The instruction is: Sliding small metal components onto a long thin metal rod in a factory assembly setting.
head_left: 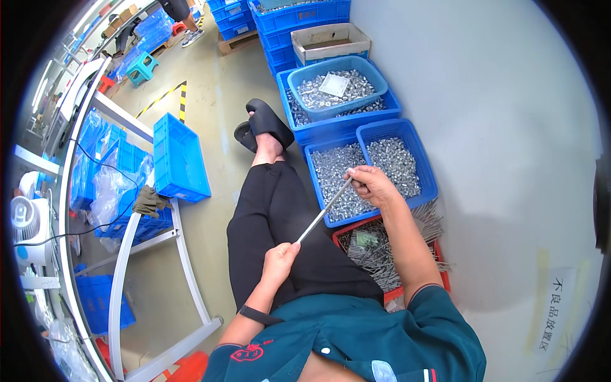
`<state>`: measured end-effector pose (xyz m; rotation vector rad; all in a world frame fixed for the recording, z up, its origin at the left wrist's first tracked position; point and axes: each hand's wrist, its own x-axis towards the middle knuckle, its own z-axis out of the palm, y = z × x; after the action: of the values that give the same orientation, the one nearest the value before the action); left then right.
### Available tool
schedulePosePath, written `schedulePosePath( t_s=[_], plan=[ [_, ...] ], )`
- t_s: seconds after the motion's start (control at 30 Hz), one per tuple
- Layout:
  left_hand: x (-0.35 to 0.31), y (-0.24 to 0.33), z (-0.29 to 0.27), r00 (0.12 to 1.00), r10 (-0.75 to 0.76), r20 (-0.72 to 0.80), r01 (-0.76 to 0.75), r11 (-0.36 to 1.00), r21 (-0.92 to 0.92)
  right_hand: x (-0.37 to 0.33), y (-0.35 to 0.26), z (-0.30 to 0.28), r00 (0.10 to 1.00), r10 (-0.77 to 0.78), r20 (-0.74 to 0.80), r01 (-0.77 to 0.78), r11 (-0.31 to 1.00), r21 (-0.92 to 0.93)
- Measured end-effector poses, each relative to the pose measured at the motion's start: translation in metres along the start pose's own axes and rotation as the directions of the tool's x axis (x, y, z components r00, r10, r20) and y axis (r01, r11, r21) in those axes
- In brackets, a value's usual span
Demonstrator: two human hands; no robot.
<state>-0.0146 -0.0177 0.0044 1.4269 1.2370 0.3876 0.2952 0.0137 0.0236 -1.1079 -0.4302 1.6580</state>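
A thin metal rod (324, 213) slants across above my lap. Its lower end is pinched in my left hand (279, 266), thumb on top. My right hand (374, 186) closes its fingers round the upper end; whether a small part sits on that tip is hidden. Just beneath the right hand lie small silvery metal fittings (332, 167) in a blue bin (313, 179). Beside it, a blue basket (430, 175) contains similar metal pieces (393, 162). Below my right forearm, a red crate (447, 283) is filled with loose metal rods (382, 264).
Farther off, a light-blue basket (294, 89) of metal pieces sits on another bin, before stacked blue crates (299, 22). A white wall (503, 159) rises on the right. To the left stand a metal frame (191, 274), an empty-looking blue crate (178, 162) and a fan (28, 219).
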Motion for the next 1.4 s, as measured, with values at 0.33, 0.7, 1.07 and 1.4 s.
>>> schedulePosePath(
  t_s=[0.33,0.7,1.07,1.4],
  plan=[
    [0.005,-0.007,-0.002,0.999,-0.011,0.048,0.018,0.989,-0.146,-0.005,-0.002,0.014,0.997,-0.042,0.059,0.05,0.988,-0.146],
    [0.013,-0.01,-0.001,0.999,0.014,0.038,-0.004,0.967,-0.255,-0.001,0.008,0.008,0.994,0.025,-0.107,-0.01,0.991,0.137],
    [0.002,-0.004,-0.004,0.999,0.008,0.038,-0.003,0.99,-0.138,0.008,0.01,-0.004,0.985,-0.055,0.164,-0.021,0.904,0.428],
    [0.002,-0.008,-0.003,0.999,0.043,0.029,-0.039,0.992,-0.122,0.004,-0.003,0.003,0.995,-0.063,0.082,0.054,0.992,0.111]
  ],
)
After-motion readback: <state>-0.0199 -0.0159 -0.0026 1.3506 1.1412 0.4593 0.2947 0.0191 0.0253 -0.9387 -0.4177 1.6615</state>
